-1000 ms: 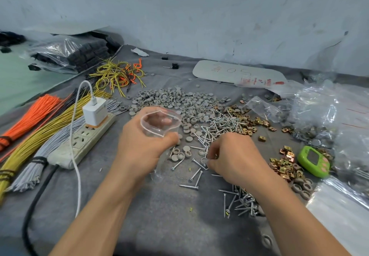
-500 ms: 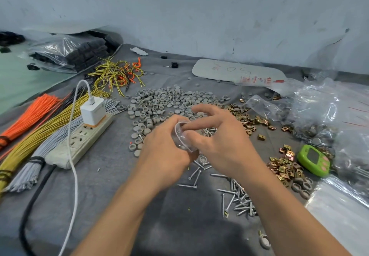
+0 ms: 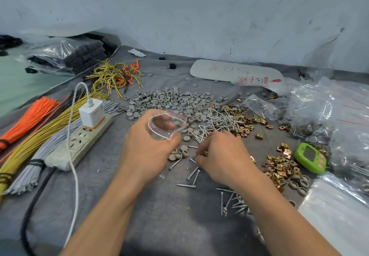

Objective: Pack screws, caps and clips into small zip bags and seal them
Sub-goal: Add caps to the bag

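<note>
Zip bag point(image 3: 166, 125): small, clear, red line at the rim, mouth open toward the camera. It is held up off the desk point(image 3: 159, 225) in the left hand point(image 3: 146, 152), whose fingers and thumb curl round it.

Right hand point(image 3: 222, 159): knuckles up, fingers curled down onto the desk among loose screws point(image 3: 192, 176), just right of a few grey caps point(image 3: 179, 154). The fingertips are hidden, so I can't tell if it has anything pinched.

Nearest: more scattered screws point(image 3: 229, 203) by the right forearm. Right of the hand are a heap of brass clips point(image 3: 279, 169) and a green gadget point(image 3: 310, 157). Left is a power strip point(image 3: 79, 142) with a white charger point(image 3: 92, 114) plugged in, beside orange, yellow and grey cable bundles point(image 3: 40, 134).

Further back: cap pile point(image 3: 169, 100), screw pile point(image 3: 219, 122), more clips, and clear bags point(image 3: 329, 112) at the right.

Writing: a white card point(image 3: 229, 70) near the wall carries handwritten marks and red print, not legible.

Vs 0.5 s ago: hands were together, right fingers at the bag mouth. Now they're apart: the right is down at the screws and the left has the bag higher and more open. Same pose as 1 s ago.
</note>
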`<state>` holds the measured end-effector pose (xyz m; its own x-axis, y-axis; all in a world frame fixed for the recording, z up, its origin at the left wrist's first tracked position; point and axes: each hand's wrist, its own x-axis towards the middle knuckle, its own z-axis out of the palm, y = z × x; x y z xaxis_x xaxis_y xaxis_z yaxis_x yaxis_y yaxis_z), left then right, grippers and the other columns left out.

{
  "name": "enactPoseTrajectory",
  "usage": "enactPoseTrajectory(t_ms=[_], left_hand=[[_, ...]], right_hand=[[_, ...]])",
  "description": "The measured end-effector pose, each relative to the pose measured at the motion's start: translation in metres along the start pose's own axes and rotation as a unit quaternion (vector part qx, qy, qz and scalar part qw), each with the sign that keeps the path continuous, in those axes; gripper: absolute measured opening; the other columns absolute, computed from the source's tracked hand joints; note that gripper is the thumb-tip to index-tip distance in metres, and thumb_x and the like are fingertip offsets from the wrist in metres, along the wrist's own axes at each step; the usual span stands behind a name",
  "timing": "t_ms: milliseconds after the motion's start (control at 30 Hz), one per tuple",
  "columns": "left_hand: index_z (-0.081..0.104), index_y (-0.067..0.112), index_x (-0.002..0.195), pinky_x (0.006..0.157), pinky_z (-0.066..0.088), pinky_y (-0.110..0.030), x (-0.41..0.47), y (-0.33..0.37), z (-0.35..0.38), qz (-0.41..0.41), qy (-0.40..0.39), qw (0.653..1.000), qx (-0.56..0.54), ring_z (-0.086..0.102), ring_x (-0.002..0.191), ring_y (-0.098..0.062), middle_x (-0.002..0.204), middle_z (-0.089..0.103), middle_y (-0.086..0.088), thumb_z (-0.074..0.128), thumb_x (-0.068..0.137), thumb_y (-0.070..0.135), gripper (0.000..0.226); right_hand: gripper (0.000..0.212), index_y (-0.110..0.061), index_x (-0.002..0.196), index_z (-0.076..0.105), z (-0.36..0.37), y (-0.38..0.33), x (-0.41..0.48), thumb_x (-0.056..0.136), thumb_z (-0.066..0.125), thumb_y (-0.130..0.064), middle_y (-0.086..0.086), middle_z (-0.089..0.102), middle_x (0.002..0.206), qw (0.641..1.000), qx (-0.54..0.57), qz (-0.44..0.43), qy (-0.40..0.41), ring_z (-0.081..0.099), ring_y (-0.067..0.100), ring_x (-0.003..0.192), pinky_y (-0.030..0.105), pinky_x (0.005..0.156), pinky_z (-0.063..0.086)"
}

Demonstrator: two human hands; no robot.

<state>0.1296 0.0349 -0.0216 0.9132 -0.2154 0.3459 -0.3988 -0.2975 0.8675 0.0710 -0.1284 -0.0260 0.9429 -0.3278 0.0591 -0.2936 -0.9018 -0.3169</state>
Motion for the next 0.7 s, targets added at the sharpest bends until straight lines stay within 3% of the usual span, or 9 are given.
enactPoseTrajectory(t_ms=[67,200,300,367,433,533,633,700], left_hand=[[0.069,0.041,0.097,0.077,0.053,-0.032,0.000,0.000,-0.002,-0.003,-0.004,1.000,0.004,0.069,0.084,0.003,0.091,0.074,0.023,0.079,0.068,0.029,0.033],[0.070,0.036,0.099,0.084,0.056,-0.037,0.002,-0.002,-0.004,-0.007,-0.011,1.000,0.019,0.069,0.086,0.000,0.092,0.074,0.022,0.083,0.075,0.018,0.033],[0.068,0.040,0.098,0.080,0.054,-0.031,0.001,0.000,-0.003,-0.009,-0.018,0.999,0.041,0.068,0.086,0.004,0.090,0.072,0.027,0.084,0.076,0.024,0.032],[0.066,0.044,0.098,0.077,0.052,-0.025,-0.001,0.002,-0.001,-0.007,-0.030,0.998,0.048,0.066,0.085,0.007,0.090,0.071,0.029,0.084,0.074,0.028,0.035],[0.065,0.043,0.098,0.074,0.052,-0.026,-0.001,0.004,0.000,-0.006,-0.041,0.998,0.044,0.067,0.084,0.006,0.090,0.071,0.026,0.082,0.070,0.031,0.035],[0.064,0.041,0.097,0.069,0.054,-0.032,-0.002,0.006,0.003,0.000,-0.061,0.997,0.038,0.067,0.079,0.000,0.088,0.072,0.021,0.078,0.063,0.031,0.038],[0.063,0.043,0.096,0.067,0.052,-0.027,-0.003,0.006,0.006,0.010,-0.063,0.997,0.048,0.066,0.077,0.000,0.086,0.072,0.021,0.076,0.059,0.032,0.041],[0.064,0.041,0.095,0.064,0.047,-0.017,-0.002,0.005,0.007,0.008,-0.050,0.997,0.053,0.066,0.079,0.004,0.086,0.071,0.024,0.081,0.063,0.031,0.038]], right_hand=[[0.010,-0.035,0.096,0.079,0.003,0.001,0.001,0.092,0.071,-0.040,-0.004,0.070,0.109,1.000,-0.010,0.005,0.011,0.052,0.024,0.115,0.040,0.098,0.041],[0.013,-0.034,0.098,0.080,0.002,-0.001,-0.001,0.096,0.067,-0.035,-0.006,0.071,0.113,1.000,-0.005,0.009,0.027,0.052,0.022,0.114,0.038,0.099,0.042],[0.006,-0.035,0.093,0.081,-0.007,-0.002,-0.002,0.091,0.075,-0.034,-0.015,0.073,0.108,0.975,0.186,0.017,0.118,0.062,0.009,0.109,0.027,0.099,0.047],[0.010,-0.040,0.082,0.080,-0.016,-0.007,-0.005,0.084,0.083,-0.031,-0.028,0.071,0.098,0.937,0.295,-0.032,0.185,0.060,-0.003,0.108,0.006,0.094,0.038],[0.020,-0.043,0.076,0.080,-0.022,-0.016,-0.007,0.079,0.085,-0.024,-0.030,0.071,0.104,0.910,0.360,-0.073,0.191,0.057,-0.002,0.117,0.001,0.094,0.031],[0.026,-0.045,0.082,0.080,-0.022,-0.026,-0.006,0.081,0.083,-0.020,-0.028,0.063,0.127,0.929,0.327,-0.108,0.137,0.046,0.002,0.131,-0.004,0.099,0.019],[0.028,-0.045,0.088,0.080,-0.019,-0.030,-0.003,0.088,0.076,-0.018,-0.019,0.059,0.142,0.935,0.327,-0.110,0.078,0.039,0.002,0.141,0.009,0.113,0.019],[0.026,-0.041,0.086,0.082,-0.017,-0.026,-0.002,0.089,0.074,-0.016,-0.016,0.067,0.134,0.901,0.414,-0.083,0.099,0.051,-0.002,0.132,0.025,0.115,0.035]])
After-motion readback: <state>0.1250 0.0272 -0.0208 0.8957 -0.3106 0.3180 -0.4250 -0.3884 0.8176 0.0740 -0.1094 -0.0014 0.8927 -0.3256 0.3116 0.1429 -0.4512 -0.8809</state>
